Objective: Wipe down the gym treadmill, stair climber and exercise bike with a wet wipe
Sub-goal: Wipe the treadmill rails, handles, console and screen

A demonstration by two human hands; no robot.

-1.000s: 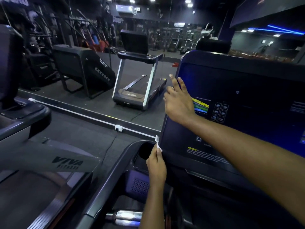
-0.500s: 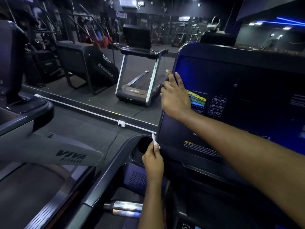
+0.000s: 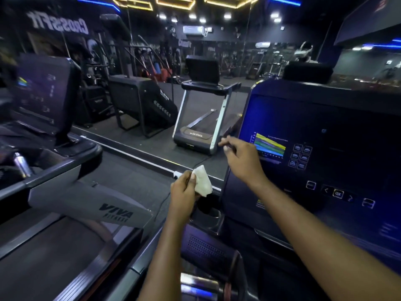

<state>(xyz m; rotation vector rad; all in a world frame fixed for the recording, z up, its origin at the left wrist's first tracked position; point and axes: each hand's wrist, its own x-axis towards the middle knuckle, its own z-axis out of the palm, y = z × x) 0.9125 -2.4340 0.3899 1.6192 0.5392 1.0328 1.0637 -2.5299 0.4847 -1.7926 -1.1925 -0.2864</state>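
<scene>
At the front of a dark treadmill console [image 3: 325, 131] with a lit blue screen, facing a gym floor.

Counts:
- Two hands, both bare.
- One white folded wet wipe [image 3: 202, 181].
- Three treadmills: the one being worked on, a grey neighbour with VIVA lettering [image 3: 91, 203] to the left, and a silver-framed treadmill [image 3: 201, 109] farther ahead.
- One black boxy stair climber [image 3: 141, 105], beside that far treadmill.
- One multicoloured chart [image 3: 269, 148] on the screen.

Left hand [image 3: 182, 192] pinches the wipe between thumb and fingers, holding it in the air just left of the console's lower corner and above a round black cup holder [image 3: 208, 211]. The wipe touches no surface. Right hand [image 3: 243, 161] holds nothing; its fingers are loosely bent and motion-blurred near the screen's left edge, and contact with the console cannot be made out.

Changes from half a second back: the left hand has lifted off the console's lower left corner, and far more of the wipe shows. The right hand's fingers, then straight against the console edge, have bent. The camera has tipped up, bringing ceiling lights into view.
</scene>
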